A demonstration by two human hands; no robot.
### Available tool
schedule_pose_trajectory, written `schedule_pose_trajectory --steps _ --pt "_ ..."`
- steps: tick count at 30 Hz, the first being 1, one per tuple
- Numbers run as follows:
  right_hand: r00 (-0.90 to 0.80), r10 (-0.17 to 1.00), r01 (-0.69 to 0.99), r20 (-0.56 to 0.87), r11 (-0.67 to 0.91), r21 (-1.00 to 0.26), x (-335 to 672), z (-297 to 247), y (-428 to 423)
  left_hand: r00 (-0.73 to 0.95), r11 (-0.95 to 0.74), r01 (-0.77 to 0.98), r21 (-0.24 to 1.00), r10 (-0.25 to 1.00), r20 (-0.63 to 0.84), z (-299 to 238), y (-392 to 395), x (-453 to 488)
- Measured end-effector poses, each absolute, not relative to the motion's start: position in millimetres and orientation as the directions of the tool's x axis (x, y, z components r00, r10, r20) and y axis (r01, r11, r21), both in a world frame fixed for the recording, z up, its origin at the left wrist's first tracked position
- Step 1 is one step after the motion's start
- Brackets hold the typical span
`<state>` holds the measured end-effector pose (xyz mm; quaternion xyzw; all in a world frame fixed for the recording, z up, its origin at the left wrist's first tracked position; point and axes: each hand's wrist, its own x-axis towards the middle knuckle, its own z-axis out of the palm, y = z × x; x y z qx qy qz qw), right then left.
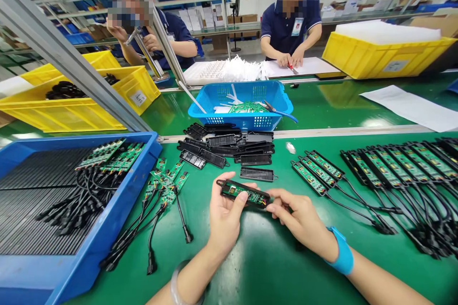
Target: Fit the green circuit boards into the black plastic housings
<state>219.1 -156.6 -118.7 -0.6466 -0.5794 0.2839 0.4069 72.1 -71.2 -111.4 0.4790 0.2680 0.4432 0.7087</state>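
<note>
My left hand (226, 212) is closed around a black plastic case with a green circuit board (245, 194) lying in it, thumb pressed on the board. At the case's right end, where coloured wires show, the fingers of my right hand (298, 217) pinch the corner. Its cable is hidden behind my right hand. Just beyond lies an empty black case (256, 174), with a pile of similar black cases (223, 143) behind it. Loose circuit boards with black cables (166, 188) lie on the green table to the left of my hands.
A blue tray (77, 267) with more cabled boards stands left. Cased boards (311, 177) lie right, with a longer row (397, 164) beyond. A blue basket (203, 113) holds white and green pieces and pliers. Two people work across the table; one handles red-handled scissors (292, 68).
</note>
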Motion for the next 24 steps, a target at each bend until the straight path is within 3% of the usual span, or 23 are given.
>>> schedule_pose_trajectory --steps 7,20,24 --pt "0.092 0.990 0.559 0.103 0.034 -0.828 219 -108 -157 0.463 0.038 -0.333 0.942 0.877 0.128 -109 -76 69" --pt "0.123 0.979 0.556 0.163 0.068 -0.828 217 -113 -159 0.528 0.132 -0.377 0.917 0.844 0.095 -112 -76 72" --pt "0.105 0.993 0.425 0.049 -0.001 -0.905 217 -112 -159 0.561 0.231 -0.356 0.906 0.828 0.009 -110 -72 73"
